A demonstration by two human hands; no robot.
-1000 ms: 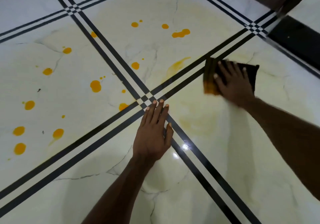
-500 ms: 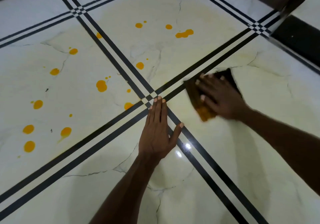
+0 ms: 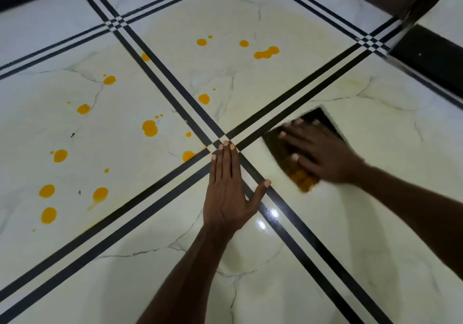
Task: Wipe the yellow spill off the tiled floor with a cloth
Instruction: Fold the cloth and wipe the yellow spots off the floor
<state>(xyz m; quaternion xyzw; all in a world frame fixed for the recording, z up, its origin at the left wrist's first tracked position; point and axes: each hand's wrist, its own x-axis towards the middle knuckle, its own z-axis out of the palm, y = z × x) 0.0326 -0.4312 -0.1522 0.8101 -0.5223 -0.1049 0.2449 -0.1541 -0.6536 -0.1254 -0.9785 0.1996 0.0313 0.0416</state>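
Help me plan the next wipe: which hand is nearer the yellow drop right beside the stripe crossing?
Left. The left hand lies flat with its fingertips just right of that yellow drop. The right hand presses the cloth farther right, across the stripes.

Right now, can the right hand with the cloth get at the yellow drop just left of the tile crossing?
Probably not directly. The left hand lies flat on the crossing, between the right hand pressing the cloth and the drop. Lifting it should clear the path.

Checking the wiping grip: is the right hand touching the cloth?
Touching. The head view shows the right hand pressed flat on the dark cloth, fingers spread over it.
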